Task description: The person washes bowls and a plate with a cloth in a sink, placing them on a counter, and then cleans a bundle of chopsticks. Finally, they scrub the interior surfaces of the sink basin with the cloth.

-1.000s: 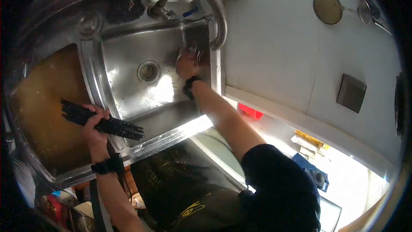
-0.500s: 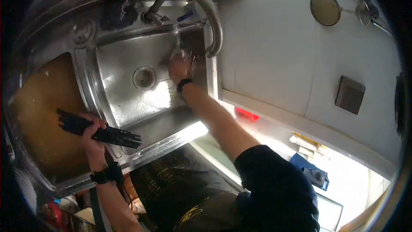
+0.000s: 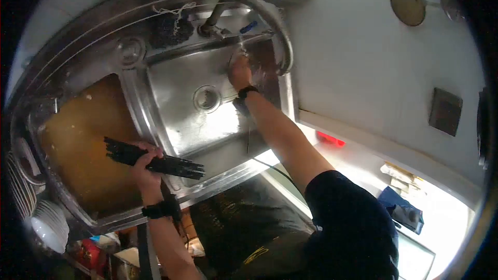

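Observation:
A bundle of black chopsticks [image 3: 179, 166] lies across my left hand [image 3: 148, 166], whose fingers are wrapped round its middle. That hand is over the divider between the two basins, and the bundle's left end hangs over the murky brown water [image 3: 85, 150]. My right hand [image 3: 240, 72] reaches into the right steel basin [image 3: 179, 80], close to its far wall. Its fingers point away from me and are blurred, so whether it holds anything cannot be seen. Bright streaks, apparently water, show by its fingertips.
A curved faucet [image 3: 282, 36] arches over the right basin's far corner, and a drain [image 3: 207, 98] sits in its floor. Behind the sink lie a dark scrubber [image 3: 171, 31] and a blue object [image 3: 248, 27]. White bowls [image 3: 49, 228] and stacked plates [image 3: 21, 189] stand at left.
The whole view has shifted, so the sink appears farther right and lower. My left hand keeps its hold on the chopsticks. My right hand stays by the far wall, with less splashing visible round it.

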`<state>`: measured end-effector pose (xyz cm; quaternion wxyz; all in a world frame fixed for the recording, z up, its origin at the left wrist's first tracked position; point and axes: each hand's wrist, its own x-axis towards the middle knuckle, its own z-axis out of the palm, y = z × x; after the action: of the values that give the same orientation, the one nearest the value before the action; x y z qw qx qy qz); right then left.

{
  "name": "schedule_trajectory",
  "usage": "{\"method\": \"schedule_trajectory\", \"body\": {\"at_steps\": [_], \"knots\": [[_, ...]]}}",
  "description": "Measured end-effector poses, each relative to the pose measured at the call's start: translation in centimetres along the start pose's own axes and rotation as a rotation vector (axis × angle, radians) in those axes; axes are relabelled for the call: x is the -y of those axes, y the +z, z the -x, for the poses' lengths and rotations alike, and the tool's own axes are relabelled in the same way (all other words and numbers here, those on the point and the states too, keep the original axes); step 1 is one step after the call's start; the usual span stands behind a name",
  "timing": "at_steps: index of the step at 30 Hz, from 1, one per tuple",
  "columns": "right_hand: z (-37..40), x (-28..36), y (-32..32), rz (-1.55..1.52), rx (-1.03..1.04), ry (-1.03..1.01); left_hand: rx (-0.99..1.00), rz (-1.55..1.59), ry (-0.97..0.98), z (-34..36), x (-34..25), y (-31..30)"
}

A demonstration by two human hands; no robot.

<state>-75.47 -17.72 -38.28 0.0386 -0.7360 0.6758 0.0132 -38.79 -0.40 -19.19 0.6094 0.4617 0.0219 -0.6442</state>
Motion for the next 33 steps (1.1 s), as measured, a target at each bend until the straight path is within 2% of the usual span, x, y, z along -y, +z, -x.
{"method": "schedule_trajectory", "body": {"at_steps": [2, 3, 6, 9, 11, 13, 15, 17, 19, 22, 23, 26, 27, 30, 33], "knots": [[-0.8, 4.1, 2.7, -0.465, -0.148, 0.139, 0.000, 0.030, -0.039, -0.2, 0.2, -0.6], [0.0, 5.0, 6.7, -0.178, -0.315, -0.176, 0.002, 0.048, -0.067, -0.2, 0.4, -0.7], [1.8, 9.0, 1.4, -0.351, 0.093, -0.695, 0.080, -0.003, -0.030, -0.3, 0.3, -0.2], [0.4, 6.8, -1.6, -0.306, 0.333, -0.549, 0.045, -0.071, 0.002, 0.0, -0.2, 0.6], [-2.1, 5.7, -0.9, -0.386, 0.257, -0.053, 0.046, -0.045, 0.006, 0.0, -0.3, 0.6], [-2.9, 6.7, -1.6, -0.343, 0.162, 0.189, 0.054, -0.016, -0.005, 0.0, -0.1, 0.7], [-2.9, 10.1, -1.5, -0.195, 0.051, 0.165, 0.062, 0.013, -0.017, 0.1, -0.2, 0.7], [-3.6, 14.1, 2.2, -0.524, 0.015, 0.154, 0.031, -0.022, -0.017, 0.2, 0.0, 0.7], [-2.3, 17.6, 0.0, -0.313, -0.157, -0.460, 0.029, -0.038, -0.017, -0.1, 0.1, 0.2], [0.1, 17.5, -1.1, -0.259, 0.147, -0.840, 0.047, -0.050, -0.025, -0.1, -0.1, -0.1], [0.2, 15.9, -1.7, -0.287, 0.131, -0.956, 0.035, -0.061, -0.025, -0.1, -0.1, 0.2], [-1.8, 13.0, -1.5, -0.091, 0.077, -0.834, 0.010, -0.103, -0.024, 0.2, -0.1, 0.2], [-2.5, 13.6, -4.4, -0.225, -0.061, -0.661, 0.026, -0.104, -0.020, 0.1, 0.0, -0.2], [-4.3, 17.6, -0.1, -0.445, -0.255, -0.394, 0.113, -0.083, -0.009, -0.7, 0.5, -1.8], [-0.6, 20.6, -1.8, -0.448, 0.153, -0.611, 0.011, -0.099, -0.059, 0.3, -0.4, 0.3]]}}
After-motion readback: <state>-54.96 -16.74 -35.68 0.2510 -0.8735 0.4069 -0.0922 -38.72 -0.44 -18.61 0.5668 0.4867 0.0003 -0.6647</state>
